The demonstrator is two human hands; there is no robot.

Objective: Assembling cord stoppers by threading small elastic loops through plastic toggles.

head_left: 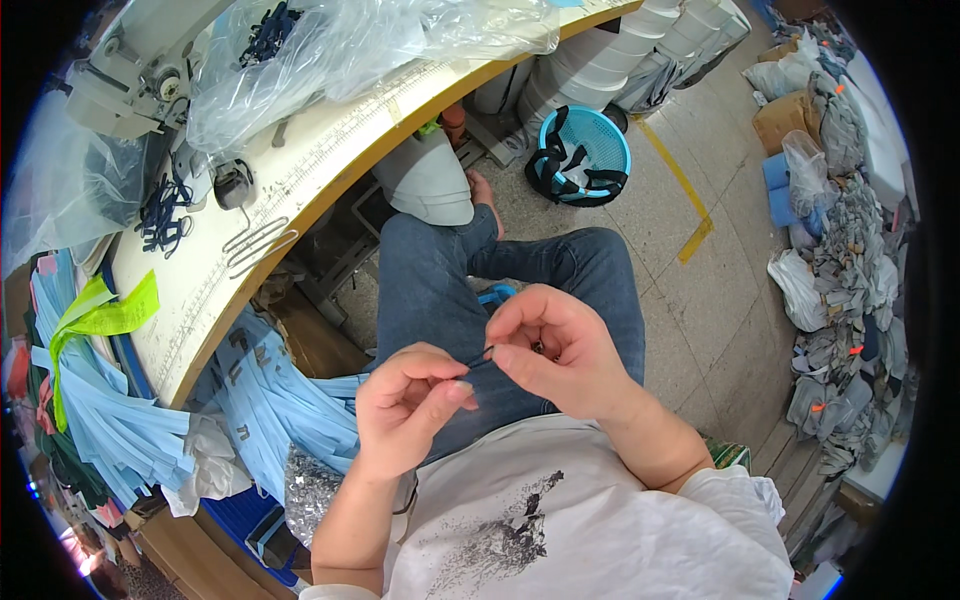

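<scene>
Above my lap, a thin dark cord-like piece (479, 359) stretches between my two hands; it is too small to tell its exact kind. My right hand (562, 352) pinches one end between thumb and forefinger, its other fingers curled in. The fingers of my left hand (412, 402) are bent around the other end, thumb and forefinger close together. What lies inside the curled fingers is hidden. Left of my hands, the white tabletop (335, 150) carries a bundle of dark blue cords (165, 212) and a bent wire rack (258, 245).
A sewing machine (125, 88) and clear plastic sheeting (350, 55) occupy the table. Light blue strips (120, 425) and a yellow-green strip (110, 315) hang at its left end. A blue basket (600, 140) stands on the floor ahead. Grey fabric pieces (850, 260) are heaped along the right.
</scene>
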